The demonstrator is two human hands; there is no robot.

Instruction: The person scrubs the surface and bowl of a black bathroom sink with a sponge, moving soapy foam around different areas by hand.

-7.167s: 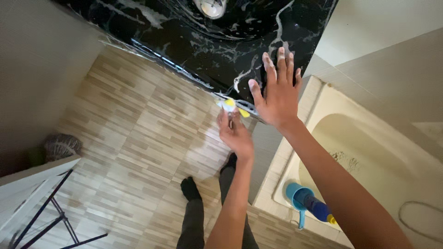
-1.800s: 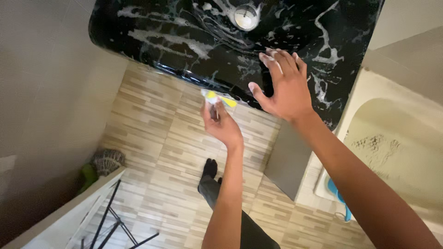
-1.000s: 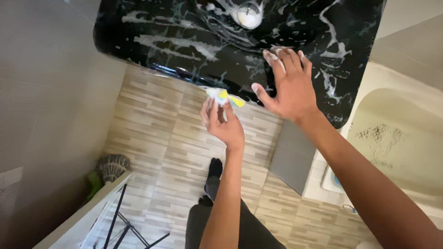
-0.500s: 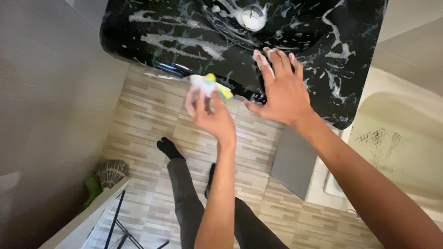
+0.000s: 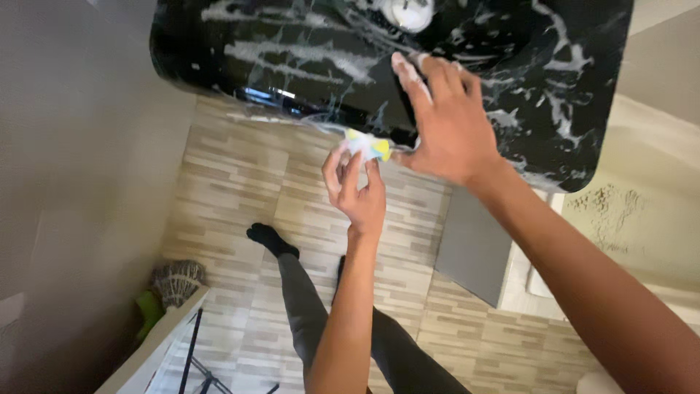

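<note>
From the head view, your left hand pinches a small yellow-and-white sponge between its fingertips, holding it against the front edge of the black marbled sink, just below the rim. Your right hand lies flat on the soapy sink top, fingers spread and streaked with foam, thumb just beside the sponge. The round metal drain sits near the top edge, above your right hand. Below, your dark-trousered legs stand on the striped tile floor, and a mop head rests by the left wall.
</note>
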